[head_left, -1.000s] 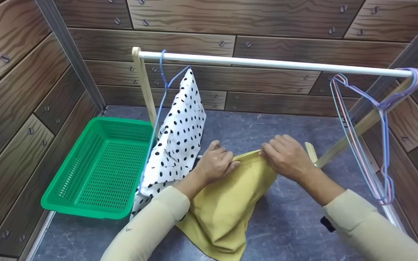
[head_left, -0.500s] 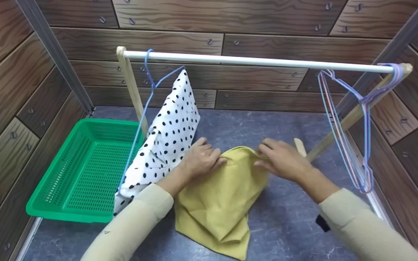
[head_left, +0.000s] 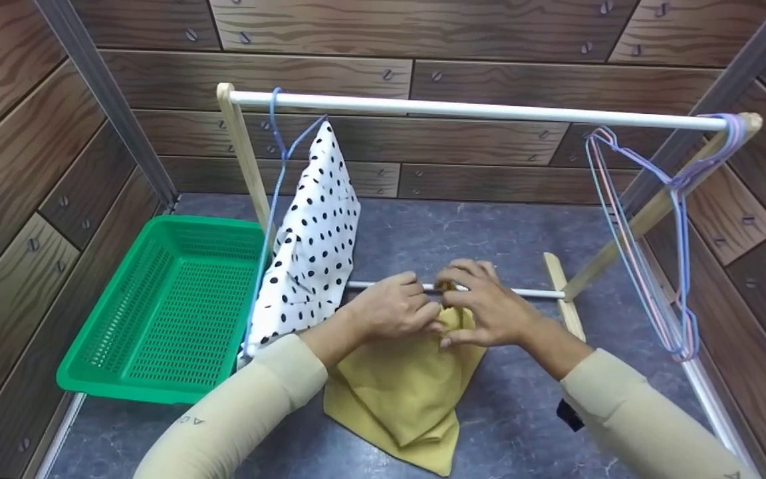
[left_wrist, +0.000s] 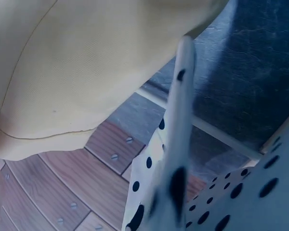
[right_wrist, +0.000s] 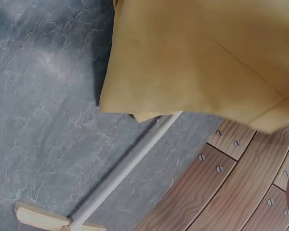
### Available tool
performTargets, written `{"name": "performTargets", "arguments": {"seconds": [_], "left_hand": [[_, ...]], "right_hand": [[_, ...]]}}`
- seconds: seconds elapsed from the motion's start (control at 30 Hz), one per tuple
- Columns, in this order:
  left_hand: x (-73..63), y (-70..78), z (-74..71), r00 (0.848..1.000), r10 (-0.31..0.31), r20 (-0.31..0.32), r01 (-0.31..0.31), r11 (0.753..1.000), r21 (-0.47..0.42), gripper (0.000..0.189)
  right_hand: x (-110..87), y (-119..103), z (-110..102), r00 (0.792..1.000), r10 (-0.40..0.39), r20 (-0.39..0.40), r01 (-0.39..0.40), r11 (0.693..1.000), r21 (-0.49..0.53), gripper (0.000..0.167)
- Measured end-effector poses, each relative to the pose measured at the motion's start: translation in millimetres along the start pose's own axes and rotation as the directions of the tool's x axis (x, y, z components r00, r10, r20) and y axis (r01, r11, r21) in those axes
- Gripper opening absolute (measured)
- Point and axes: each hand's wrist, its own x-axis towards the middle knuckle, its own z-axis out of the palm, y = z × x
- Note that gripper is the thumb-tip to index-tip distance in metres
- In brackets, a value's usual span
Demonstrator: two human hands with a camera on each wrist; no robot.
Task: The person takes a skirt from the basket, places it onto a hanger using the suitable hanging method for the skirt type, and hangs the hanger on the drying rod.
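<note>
My left hand (head_left: 396, 309) grips the upper edge of a yellow cloth (head_left: 389, 399), knuckles up. Close beside it my right hand (head_left: 493, 309) holds the bunched top, its fingers curved over a fold and the thumb lower on the fabric. The cloth drapes down toward the floor in front of me; stitched seams show on it in the right wrist view. To the left, a white cloth with black dots (head_left: 316, 233) hangs from a blue hanger (head_left: 284, 153). That dotted cloth (left_wrist: 178, 144) passes close to the left wrist camera.
A white rod (head_left: 463, 108) on wooden uprights spans the back. Several thin hangers (head_left: 679, 179) hang bunched at its right end. A green basket (head_left: 124, 394) stands at left. The rack's lower bar (head_left: 536, 293) runs along the floor behind my hands.
Both hands have come together, the right moving left toward the other. The edge stretched between them a second ago is now gathered, and more of the rack's lower bar shows.
</note>
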Motion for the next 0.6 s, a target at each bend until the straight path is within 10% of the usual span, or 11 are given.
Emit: {"name": "performTargets", "arguments": {"seconds": [0.23,0.6], "left_hand": [[-6.0,-0.2,2.9,0.999,-0.046,-0.018,0.046,0.999,0.005,0.041],[-34.3,1.9,7.4,0.953,-0.248,0.176,0.256,0.966,-0.022,0.039]], "right_hand": [[-6.9,-0.8,6.3,0.971,-0.16,-0.179,0.128,0.976,-0.175,0.046],[-20.4,-1.9,8.2,0.987,-0.081,-0.138,0.025,0.931,-0.364,0.046]]}}
